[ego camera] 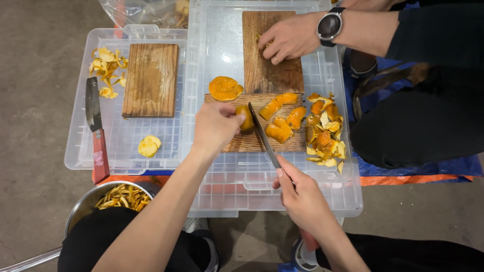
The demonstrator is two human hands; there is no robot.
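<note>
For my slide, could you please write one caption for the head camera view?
Left hand steadies an orange peel piece on a wooden board while the right hand slices with a knife.

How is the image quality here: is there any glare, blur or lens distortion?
In the head view, a soft glare spot sits on the clear plastic lid; the left hand, the right hand and the knife look sharp, without motion blur; the lid edges bow slightly toward the frame borders, suggesting wide-angle distortion; lighting is even, shadows faint.
</note>
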